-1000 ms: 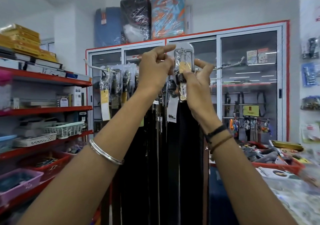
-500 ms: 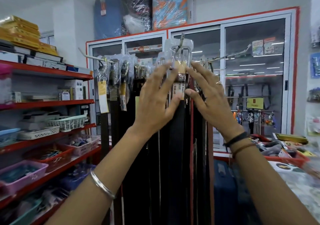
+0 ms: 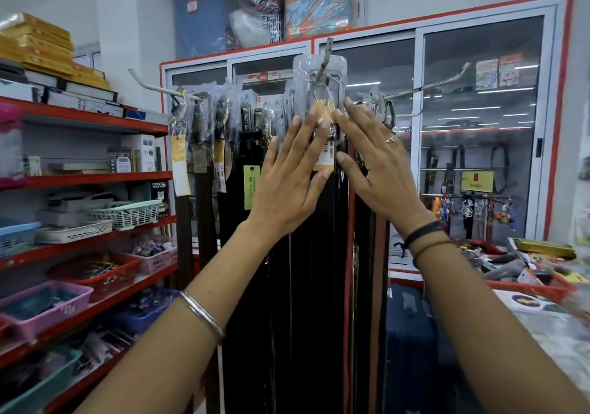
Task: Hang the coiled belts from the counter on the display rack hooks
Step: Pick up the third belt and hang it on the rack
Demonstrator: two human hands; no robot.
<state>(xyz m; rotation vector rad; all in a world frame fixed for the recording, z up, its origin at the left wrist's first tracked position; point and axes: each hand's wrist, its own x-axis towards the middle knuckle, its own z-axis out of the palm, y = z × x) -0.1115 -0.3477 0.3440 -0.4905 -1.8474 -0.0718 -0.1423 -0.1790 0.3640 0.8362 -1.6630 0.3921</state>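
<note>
A black belt in a clear plastic sleeve [image 3: 322,77] hangs by its buckle from the middle hook [image 3: 325,59] of the display rack, its yellow tag below the buckle. My left hand [image 3: 287,177] and my right hand [image 3: 375,168] are both flat and open, fingers spread, just in front of the belt on either side of its tag. Neither hand grips anything. Several other dark belts [image 3: 220,132] hang from the left hook [image 3: 153,86] and down the rack's front.
Red shelves [image 3: 89,179] with baskets and boxes run along the left. A glass cabinet [image 3: 479,126] stands behind the rack. The counter [image 3: 549,327] at right carries a red tray [image 3: 526,286] of small goods. A right hook [image 3: 424,89] holds a few belts.
A second ago both hands pinched the belt's buckle at the hook. They have since let go, opened, and dropped slightly, leaving the belt hanging on the hook.
</note>
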